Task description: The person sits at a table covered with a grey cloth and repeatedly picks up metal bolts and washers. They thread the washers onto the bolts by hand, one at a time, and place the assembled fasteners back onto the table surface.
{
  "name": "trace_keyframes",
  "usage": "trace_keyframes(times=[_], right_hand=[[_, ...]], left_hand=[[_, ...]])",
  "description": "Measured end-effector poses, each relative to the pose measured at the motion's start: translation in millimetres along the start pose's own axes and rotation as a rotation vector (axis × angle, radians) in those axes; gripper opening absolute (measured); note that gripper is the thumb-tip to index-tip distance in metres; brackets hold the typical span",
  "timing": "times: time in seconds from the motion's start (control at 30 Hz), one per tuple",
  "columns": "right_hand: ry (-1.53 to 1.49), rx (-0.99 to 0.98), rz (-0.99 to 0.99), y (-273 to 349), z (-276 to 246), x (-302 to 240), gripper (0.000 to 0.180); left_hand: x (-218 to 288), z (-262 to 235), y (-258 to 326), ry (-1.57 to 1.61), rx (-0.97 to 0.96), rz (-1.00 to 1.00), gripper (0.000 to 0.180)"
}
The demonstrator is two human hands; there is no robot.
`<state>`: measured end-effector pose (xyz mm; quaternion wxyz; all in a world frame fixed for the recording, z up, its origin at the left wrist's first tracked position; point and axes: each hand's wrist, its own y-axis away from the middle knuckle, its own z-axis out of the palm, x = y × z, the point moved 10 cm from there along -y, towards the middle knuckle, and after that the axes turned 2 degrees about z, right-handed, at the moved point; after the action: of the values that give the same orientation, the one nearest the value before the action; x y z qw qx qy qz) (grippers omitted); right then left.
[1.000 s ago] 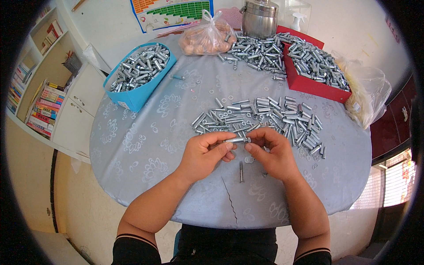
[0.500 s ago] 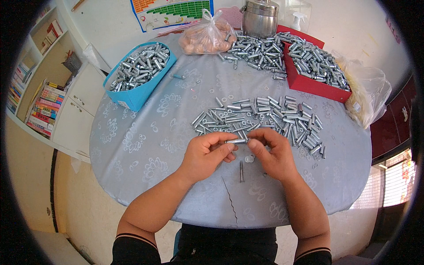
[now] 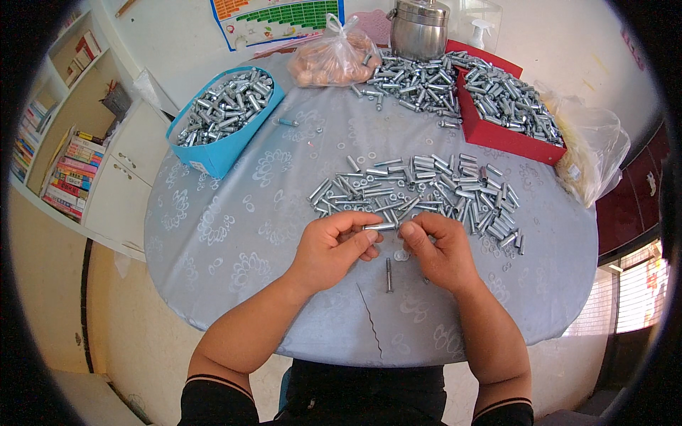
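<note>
My left hand [image 3: 330, 245] is closed around a shiny metal sleeve anchor bolt [image 3: 380, 227], held level between thumb and fingers just above the table. My right hand [image 3: 438, 245] pinches at the bolt's right end; its fingertips hide whatever small piece is there. Beneath my hands a single bolt [image 3: 389, 275] lies lengthwise on the cloth, with a few washers [image 3: 402, 255] close by my right thumb. Just beyond my fingers spreads a loose pile of metal sleeves, bolts and nuts [image 3: 465, 192].
A blue box [image 3: 220, 165] full of anchor bolts stands far left, a red box [image 3: 508, 145] of them far right. Between them are a heap of bolts [image 3: 419, 85], a tied plastic bag [image 3: 334, 60] and a steel pot [image 3: 419, 30]. A thin wavy wire [image 3: 371, 323] lies near the front edge.
My right hand's fingers have shifted slightly at the bolt's end. The left hand keeps its hold, almost unmoved.
</note>
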<state>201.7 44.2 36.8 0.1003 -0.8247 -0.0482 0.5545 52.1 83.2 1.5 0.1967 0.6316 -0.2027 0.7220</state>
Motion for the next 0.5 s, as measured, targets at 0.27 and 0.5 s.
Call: trace_keyframes(times=[0.27,0.5], right_hand=[[0.015,-0.072,0.075,1,6,12,0.018],[0.008,-0.032,0.033,1,2,8,0.017]], left_hand=[[0,-1,0,0.012,0.006,-0.015,0.024],[-1,3,1,-0.016,-0.014,-0.029,0.024]])
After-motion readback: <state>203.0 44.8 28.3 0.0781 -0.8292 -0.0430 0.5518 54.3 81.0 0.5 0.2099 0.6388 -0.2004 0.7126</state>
